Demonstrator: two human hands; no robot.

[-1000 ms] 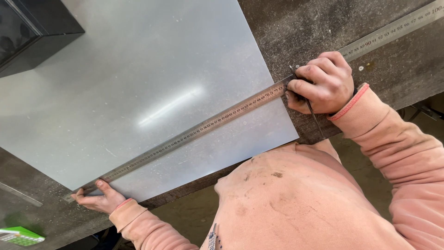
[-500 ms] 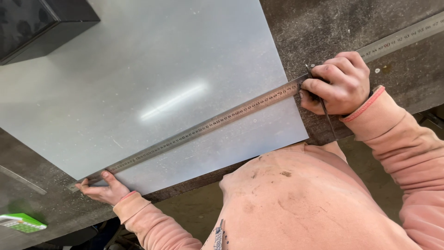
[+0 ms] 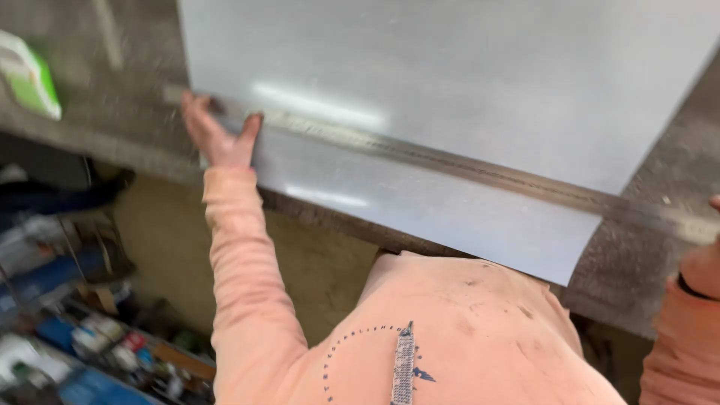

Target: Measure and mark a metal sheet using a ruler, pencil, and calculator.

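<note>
A large grey metal sheet (image 3: 450,90) lies on a dark workbench (image 3: 645,262). A long steel ruler (image 3: 465,165) runs slantwise across it from the left edge to the right. My left hand (image 3: 217,135) lies flat with fingers spread on the ruler's left end, at the sheet's left edge. My right hand (image 3: 705,262) shows only as a sliver at the right border, beside the ruler's right end; its fingers are out of frame. The picture is motion-blurred.
A green and white box (image 3: 30,75) sits on the bench at the upper left. Below the bench edge at the lower left is a cluttered shelf of small items (image 3: 90,337). A metal clip (image 3: 403,367) hangs on my pink shirt.
The view has swung left and closer, so my right hand has slid almost out of frame. My left hand stays on the ruler's left end, and the black box is no longer seen.
</note>
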